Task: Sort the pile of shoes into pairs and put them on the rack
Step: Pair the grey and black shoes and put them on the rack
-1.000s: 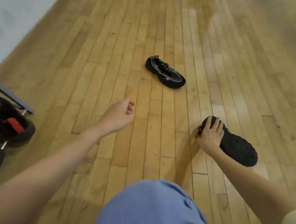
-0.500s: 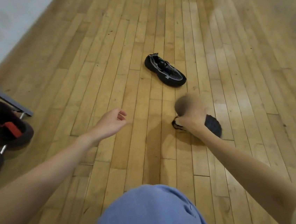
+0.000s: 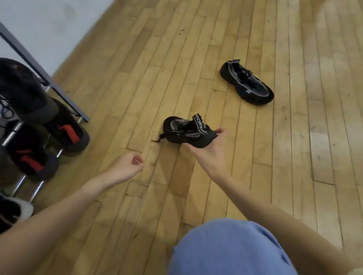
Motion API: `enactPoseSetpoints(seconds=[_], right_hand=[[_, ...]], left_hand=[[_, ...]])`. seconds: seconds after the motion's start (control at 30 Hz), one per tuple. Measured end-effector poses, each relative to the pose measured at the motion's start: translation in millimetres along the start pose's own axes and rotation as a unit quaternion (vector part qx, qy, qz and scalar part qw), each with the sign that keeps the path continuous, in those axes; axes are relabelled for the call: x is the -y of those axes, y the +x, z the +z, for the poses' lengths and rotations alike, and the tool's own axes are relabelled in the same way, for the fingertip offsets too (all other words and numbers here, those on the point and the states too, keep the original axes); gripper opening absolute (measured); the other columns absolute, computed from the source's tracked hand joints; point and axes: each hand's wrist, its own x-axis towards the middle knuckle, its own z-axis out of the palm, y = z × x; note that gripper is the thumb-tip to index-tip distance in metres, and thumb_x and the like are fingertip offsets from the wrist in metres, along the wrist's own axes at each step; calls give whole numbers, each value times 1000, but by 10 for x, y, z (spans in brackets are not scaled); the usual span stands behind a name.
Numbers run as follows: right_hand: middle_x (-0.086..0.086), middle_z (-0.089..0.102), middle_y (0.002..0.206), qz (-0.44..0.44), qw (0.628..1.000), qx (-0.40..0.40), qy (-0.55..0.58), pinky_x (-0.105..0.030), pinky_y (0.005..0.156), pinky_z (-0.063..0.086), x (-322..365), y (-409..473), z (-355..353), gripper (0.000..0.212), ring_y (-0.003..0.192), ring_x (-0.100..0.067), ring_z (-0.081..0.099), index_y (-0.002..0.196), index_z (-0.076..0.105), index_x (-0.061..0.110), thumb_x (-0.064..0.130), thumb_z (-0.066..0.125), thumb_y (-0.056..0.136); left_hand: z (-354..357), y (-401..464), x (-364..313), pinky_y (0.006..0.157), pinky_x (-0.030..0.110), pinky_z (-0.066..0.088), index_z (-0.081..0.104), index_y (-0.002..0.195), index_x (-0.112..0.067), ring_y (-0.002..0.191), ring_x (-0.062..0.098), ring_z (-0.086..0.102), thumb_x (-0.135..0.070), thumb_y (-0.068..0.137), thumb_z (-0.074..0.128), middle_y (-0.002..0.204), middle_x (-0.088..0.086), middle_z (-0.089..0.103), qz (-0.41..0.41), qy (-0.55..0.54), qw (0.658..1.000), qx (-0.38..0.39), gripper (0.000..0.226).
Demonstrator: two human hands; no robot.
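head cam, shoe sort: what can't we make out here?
- Shoe rack, head view: cut off by left edge; shelf count unknown.
- Racked shoes: blurred, pairing unclear.
- Held shoe: heel hidden by right hand.
- Left hand: curled, palm hidden.

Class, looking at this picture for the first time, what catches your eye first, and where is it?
The black sneaker held in the right hand at centre. Its likely mate, another black sneaker, lies alone on the wooden floor to the right; the shoe rack with dark shoes stands left.
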Motion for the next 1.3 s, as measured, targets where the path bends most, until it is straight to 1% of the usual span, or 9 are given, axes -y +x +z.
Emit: enactPoseSetpoints(seconds=[0.13, 0.37, 0.5, 0.63, 0.73, 0.9, 1.07, 1.17, 1.3], right_hand=[[0, 46, 136, 44, 997, 60, -27, -35, 102, 48, -112, -118, -12, 99, 123, -16, 49, 139, 23, 23, 49, 78, 62], [-3, 47, 131, 112, 969, 219, -40, -35, 95, 50, -138, -328, -140, 78, 115, -18, 51, 141, 35, 15, 13, 70, 71], [1, 51, 128, 128, 946, 291, -66, -37, 83, 59, -281, -305, -249, 57, 101, -17, 63, 135, 47, 10, 3, 61, 81], [-12, 71, 100, 122, 969, 200, -82, -39, 71, 60, -406, -127, -284, 27, 75, -21, 73, 106, 65, -1, -6, 46, 88], [-7, 71, 95, 103, 982, 128, -90, -38, 75, 60, -514, 75, -245, 22, 82, -19, 70, 100, 66, 8, 1, 50, 87], [0, 58, 115, 73, 990, 47, -111, -13, 73, 45, -565, 392, -212, 28, 100, -9, 57, 119, 58, 14, 12, 53, 91], [-9, 34, 144, 2, 983, -16, -181, -31, 113, 31, -534, 1147, -250, 44, 132, -21, 34, 132, 44, 11, 10, 57, 90], [-16, 21, 155, -55, 949, -22, -310, -46, 118, 25, -507, 1783, -240, 54, 142, -33, 22, 138, 36, 7, 16, 57, 89], [-16, 0, 162, -41, 892, -34, -449, -48, 118, 20, -391, 2555, -294, 73, 146, -41, 12, 152, 15, 6, 9, 56, 91]], left_hand=[[109, -32, 135, 67, 28, 48, 59, 105, -13, 86, 17, 61, -14, 90, 57, 100, 9, 65, -41, -67, 997, 26, 15], [343, 27, -44, 55, 19, 42, 56, 114, -7, 73, 10, 58, -10, 94, 49, 102, 9, 65, -80, -137, 987, 18, 22], [476, 98, -82, 64, 25, 47, 53, 121, -6, 88, 17, 61, -17, 95, 48, 108, 10, 64, -81, -137, 987, 31, 29], [564, 187, -139, 67, 29, 53, 49, 126, -6, 88, 15, 62, -32, 94, 54, 107, 6, 63, -80, -144, 985, 51, 41], [669, 240, -236, 82, 35, 54, 46, 129, -5, 95, 19, 60, -36, 93, 57, 103, 2, 60, -87, -142, 984, 67, 49], [890, 339, -358, 85, 29, 46, 45, 132, -6, 109, 20, 53, -21, 90, 63, 132, 8, 56, -109, -156, 978, 82, 48], [879, 475, -324, 94, 32, 45, 42, 136, -7, 120, 24, 52, -18, 85, 69, 134, 9, 55, -150, -202, 965, 77, 58], [789, 557, -309, 91, 34, 48, 42, 130, -9, 112, 23, 53, -22, 82, 71, 121, 3, 54, -150, -224, 960, 80, 57], [548, 789, -412, 73, 27, 47, 46, 108, -13, 87, 12, 53, -20, 88, 64, 101, 3, 56, -123, -261, 958, 3, 29]])
